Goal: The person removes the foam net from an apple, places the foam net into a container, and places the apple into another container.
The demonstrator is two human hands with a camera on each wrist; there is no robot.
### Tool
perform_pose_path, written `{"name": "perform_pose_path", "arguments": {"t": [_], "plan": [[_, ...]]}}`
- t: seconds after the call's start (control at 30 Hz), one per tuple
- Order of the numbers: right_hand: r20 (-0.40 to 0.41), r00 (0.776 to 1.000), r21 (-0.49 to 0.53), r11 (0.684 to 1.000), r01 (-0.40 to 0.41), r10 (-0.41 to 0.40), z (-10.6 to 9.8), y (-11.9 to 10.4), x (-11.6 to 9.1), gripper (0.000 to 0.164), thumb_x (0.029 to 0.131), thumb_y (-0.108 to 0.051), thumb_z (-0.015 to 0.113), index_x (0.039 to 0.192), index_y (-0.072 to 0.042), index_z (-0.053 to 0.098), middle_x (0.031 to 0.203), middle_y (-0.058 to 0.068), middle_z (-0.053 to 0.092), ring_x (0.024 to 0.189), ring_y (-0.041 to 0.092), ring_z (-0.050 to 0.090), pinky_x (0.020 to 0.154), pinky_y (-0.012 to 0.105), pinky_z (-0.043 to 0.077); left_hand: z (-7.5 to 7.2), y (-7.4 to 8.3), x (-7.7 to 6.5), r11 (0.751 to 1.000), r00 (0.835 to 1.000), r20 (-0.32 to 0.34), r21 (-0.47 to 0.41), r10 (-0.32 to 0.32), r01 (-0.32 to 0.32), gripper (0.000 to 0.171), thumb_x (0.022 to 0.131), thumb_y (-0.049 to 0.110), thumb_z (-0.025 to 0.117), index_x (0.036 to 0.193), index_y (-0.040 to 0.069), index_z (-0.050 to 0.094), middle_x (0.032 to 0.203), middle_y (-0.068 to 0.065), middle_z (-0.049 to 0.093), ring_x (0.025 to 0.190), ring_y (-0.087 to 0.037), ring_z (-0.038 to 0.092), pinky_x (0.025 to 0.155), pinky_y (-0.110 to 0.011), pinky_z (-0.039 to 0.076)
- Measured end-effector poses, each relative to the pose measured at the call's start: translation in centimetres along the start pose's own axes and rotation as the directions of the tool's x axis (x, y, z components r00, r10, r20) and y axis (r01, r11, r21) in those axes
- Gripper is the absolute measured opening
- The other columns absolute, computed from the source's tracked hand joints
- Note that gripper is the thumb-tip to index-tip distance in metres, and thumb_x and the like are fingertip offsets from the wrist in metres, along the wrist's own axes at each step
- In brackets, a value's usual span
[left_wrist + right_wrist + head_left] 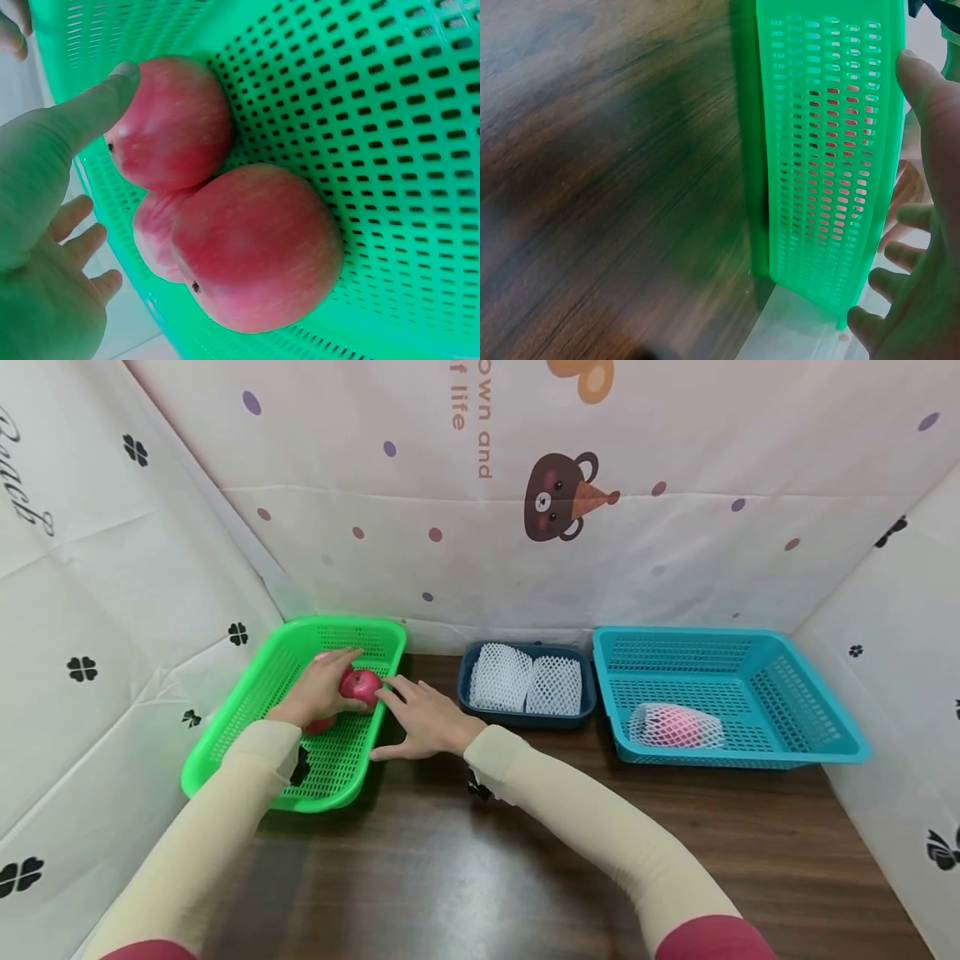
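Note:
Inside the green basket [333,777], my left hand [318,689] reaches over red apples, with its thumb against one apple [176,124] and its fingers spread apart from the thumb. A second apple [259,247] lies beside it in the left wrist view, and a third [159,229] shows partly behind them. From the head, one apple [362,687] sits between the left thumb and fingers, while the hand partly hides the others. My right hand [427,718] is at the basket's right rim, fingers spread and holding nothing; its thumb overlaps the rim in the right wrist view.
A dark blue tray [525,720] holds two white foam-net bundles [501,677] at the back middle. To the right, a blue basket [798,747] contains a pink-red item in white foam net [678,727]. Patterned cloth [480,568] walls the brown wooden table [465,868] on three sides.

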State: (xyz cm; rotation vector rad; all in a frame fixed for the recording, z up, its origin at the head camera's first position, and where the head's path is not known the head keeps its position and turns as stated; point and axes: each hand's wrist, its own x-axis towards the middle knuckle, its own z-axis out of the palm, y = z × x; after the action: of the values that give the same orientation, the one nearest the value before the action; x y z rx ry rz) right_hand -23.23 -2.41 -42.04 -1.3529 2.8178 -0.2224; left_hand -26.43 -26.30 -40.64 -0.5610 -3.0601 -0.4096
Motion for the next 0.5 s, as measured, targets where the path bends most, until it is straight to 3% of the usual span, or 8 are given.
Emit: {"name": "perform_pose_path", "arguments": {"t": [0.27,0.5], "plan": [[0.01,1.0,-0.014,1.0,0.024,-0.024,-0.1,0.7,-0.9,0.101,0.087,-0.082,0.053,0.164,-0.024,0.024,0.167,0.011,0.022,0.155,0.035,0.02,0.124,0.048,0.024,-0.1,0.1,-0.5,0.996,0.999,-0.054,-0.084,-0.009,0.004,0.089,0.088,0.027,0.083,0.159,0.004,0.033,0.16,-0.027,0.034,0.144,-0.051,0.031,0.108,-0.069,0.037],[-0.003,0.999,0.019,0.999,0.047,-0.047,-0.9,2.6,-2.8,0.098,0.088,-0.078,0.057,0.164,-0.026,0.024,0.169,0.01,0.018,0.156,0.036,0.016,0.124,0.053,0.02,0.0,1.3,-0.9,0.986,0.998,-0.056,-0.162,-0.039,0.03,0.079,0.1,0.038,0.066,0.161,0.006,0.027,0.161,-0.024,0.034,0.144,-0.048,0.033,0.109,-0.069,0.035]]}}
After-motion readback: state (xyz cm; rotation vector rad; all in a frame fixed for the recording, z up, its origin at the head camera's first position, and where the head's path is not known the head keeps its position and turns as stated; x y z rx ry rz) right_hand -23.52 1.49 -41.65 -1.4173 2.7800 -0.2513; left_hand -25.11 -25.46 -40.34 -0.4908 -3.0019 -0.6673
